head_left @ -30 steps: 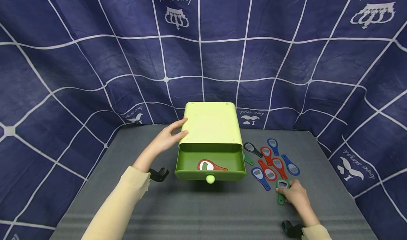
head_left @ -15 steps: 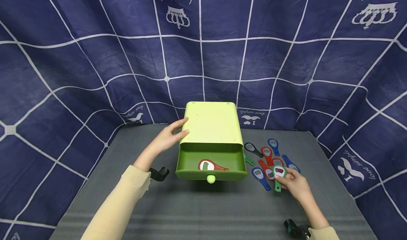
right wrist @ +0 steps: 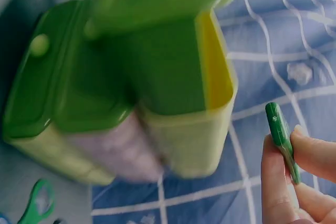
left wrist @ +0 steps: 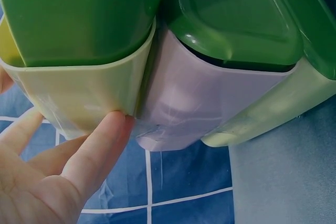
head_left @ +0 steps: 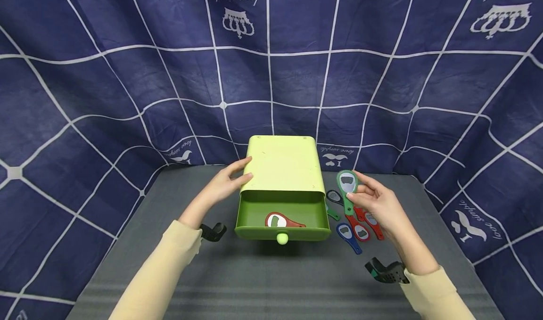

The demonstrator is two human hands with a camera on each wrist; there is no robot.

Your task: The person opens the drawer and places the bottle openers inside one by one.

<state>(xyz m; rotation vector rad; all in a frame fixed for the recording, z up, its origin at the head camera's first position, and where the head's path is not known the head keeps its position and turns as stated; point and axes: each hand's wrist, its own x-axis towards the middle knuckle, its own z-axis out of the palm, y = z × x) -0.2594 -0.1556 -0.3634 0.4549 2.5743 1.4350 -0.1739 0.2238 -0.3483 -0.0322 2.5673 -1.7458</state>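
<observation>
My right hand [head_left: 377, 204] pinches a green bottle opener [head_left: 348, 183] between thumb and fingers, raised to the right of a small drawer cabinet [head_left: 282, 163]. In the right wrist view that opener [right wrist: 278, 129] shows edge-on. My left hand [head_left: 222, 183] touches the left side of the cabinet with its fingers spread. The left wrist view shows the fingers [left wrist: 97, 153] fairly straight against the pale yellow casing [left wrist: 79, 95]. The top green drawer [head_left: 305, 209] is pulled out, and a red bottle opener [head_left: 280, 220] lies in it.
Several bottle openers lie right of the cabinet, among them a blue one [head_left: 349, 238] and a black one [head_left: 334, 197]; my right hand hides some. Below the top drawer are a lilac tier [left wrist: 210, 98] and another yellow tier [left wrist: 262, 103]. A blue curtain [head_left: 292, 75] hangs behind.
My right hand has taken the green bottle opener from the table and lifted it up, forward and left towards the cabinet. The left hand has stayed against the cabinet.
</observation>
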